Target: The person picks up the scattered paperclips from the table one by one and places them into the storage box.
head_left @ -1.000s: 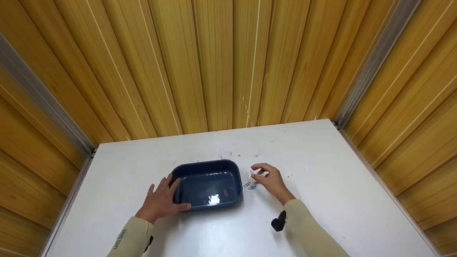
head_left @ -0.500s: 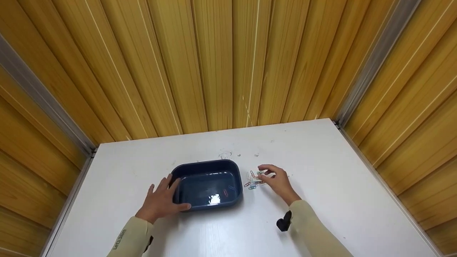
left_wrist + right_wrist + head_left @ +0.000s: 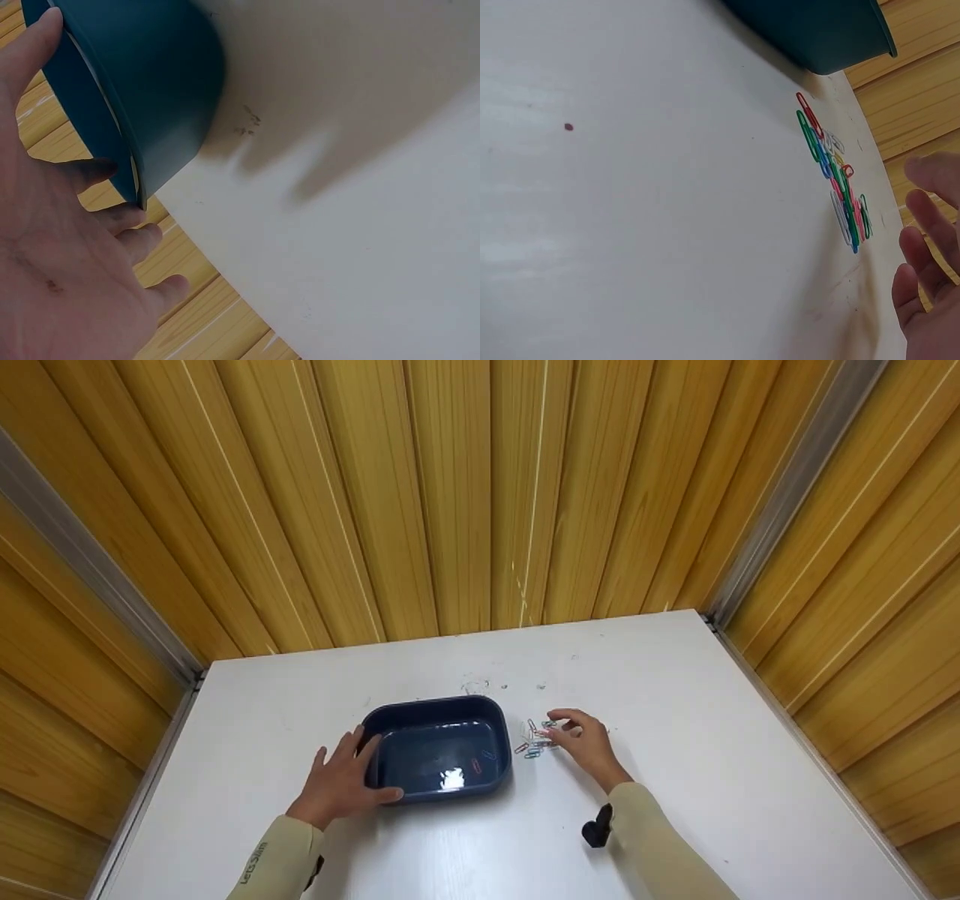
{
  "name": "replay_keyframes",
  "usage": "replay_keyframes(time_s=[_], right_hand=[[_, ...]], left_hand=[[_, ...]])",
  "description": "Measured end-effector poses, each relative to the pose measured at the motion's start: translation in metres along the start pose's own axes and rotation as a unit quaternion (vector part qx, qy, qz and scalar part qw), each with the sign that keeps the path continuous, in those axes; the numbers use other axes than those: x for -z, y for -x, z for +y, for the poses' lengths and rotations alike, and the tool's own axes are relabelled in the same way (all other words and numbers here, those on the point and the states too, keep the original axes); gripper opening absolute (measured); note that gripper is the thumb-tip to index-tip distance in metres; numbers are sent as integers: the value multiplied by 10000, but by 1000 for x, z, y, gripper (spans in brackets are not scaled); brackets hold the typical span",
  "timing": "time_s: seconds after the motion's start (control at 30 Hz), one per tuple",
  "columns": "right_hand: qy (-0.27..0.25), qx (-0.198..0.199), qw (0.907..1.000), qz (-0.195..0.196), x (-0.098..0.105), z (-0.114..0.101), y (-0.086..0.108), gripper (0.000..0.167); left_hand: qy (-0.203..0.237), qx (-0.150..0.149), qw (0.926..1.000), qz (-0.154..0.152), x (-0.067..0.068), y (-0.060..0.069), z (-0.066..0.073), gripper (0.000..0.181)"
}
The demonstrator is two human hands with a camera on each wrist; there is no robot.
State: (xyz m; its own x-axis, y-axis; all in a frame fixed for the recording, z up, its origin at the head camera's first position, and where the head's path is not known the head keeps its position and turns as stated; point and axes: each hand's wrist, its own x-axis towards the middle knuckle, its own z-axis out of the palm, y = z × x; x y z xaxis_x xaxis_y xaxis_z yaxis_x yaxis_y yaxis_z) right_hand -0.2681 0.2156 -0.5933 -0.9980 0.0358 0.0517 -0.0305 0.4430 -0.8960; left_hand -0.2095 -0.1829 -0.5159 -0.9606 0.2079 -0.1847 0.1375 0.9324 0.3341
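The bin (image 3: pixel 412 754) is dark blue, with one red clip (image 3: pixel 476 766) and one blue clip (image 3: pixel 488 754) inside. The loose clips (image 3: pixel 847 202) are red, green, blue, pink, yellow and white. White desk (image 3: pixel 637 682), dark-specked; yellow-brown wood-grain walls (image 3: pixel 450 510); khaki sleeves (image 3: pixel 660 840).

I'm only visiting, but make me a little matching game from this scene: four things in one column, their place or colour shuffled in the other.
1. left hand
2. right hand
3. paper clip pile
4. tub

A. dark blue all over
B. close by the paper clip pile
C. on the tub's edge
D. many-coloured

Pairs: 1-C, 2-B, 3-D, 4-A
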Motion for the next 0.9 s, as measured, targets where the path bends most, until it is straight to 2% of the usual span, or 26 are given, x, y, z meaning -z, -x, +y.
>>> replay_keyframes(time_s=[0.47,0.9], right_hand=[[246,254,9992,188,-4,12,-7,31],[293,209,9994,23,-4,15,-14,34]], left_hand=[[14,66,10000,45,-1,0,2,102],[2,45,10000,63,-2,-1,0,100]])
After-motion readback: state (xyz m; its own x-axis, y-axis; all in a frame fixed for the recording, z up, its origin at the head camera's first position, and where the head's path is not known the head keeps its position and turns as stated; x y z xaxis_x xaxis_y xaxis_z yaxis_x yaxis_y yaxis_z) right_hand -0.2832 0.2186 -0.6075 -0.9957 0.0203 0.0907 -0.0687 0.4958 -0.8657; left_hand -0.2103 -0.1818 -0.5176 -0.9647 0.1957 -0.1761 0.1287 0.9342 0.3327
